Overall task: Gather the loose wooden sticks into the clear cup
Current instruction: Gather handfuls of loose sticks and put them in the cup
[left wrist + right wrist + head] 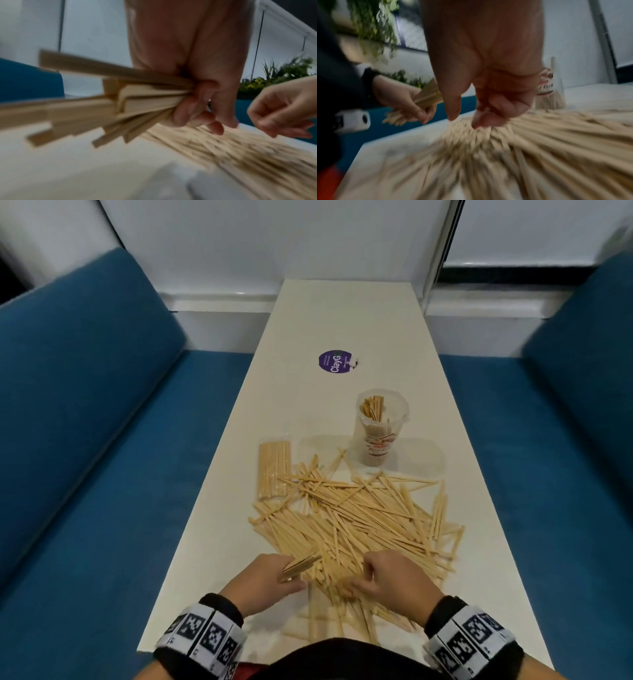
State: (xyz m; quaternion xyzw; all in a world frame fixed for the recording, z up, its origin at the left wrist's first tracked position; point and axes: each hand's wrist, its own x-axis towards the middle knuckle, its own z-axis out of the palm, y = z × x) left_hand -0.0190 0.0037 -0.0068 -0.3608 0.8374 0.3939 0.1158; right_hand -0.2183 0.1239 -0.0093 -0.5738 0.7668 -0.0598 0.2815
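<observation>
On the left of the worktop, a tidy packet of sticks lies flat beside the heap, its pieces parallel and, by the sheen, apparently wrapped; it sits apart from the loose material, so it probably needs no sorting yet. Next, at the near edge, the left hand is closed round a small bundle of sticks, fingers curled beneath and thumb above. In the left wrist view the bundle fans outward from that clamp, which suggests that the hand serves as a collector, storing pieces until there are enough to carry. At centre spreads the loose pile of wooden sticks, crossing at many angles and overlapping, which is why they must be picked in small lots, not scooped. Just right of the bundle, the right hand reaches down into the near fringe of the pile, thumb and curled fingers narrowed onto the stick ends; blur hides whether any are truly pinched, though the posture suits a feeder passing pieces across. Farther back and right stands the clear cup, upright, well apart from both hands, with a few sticks standing on end inside and leaning on its wall. Most of the work evidently remains. A purple round label lies beyond the cup.
</observation>
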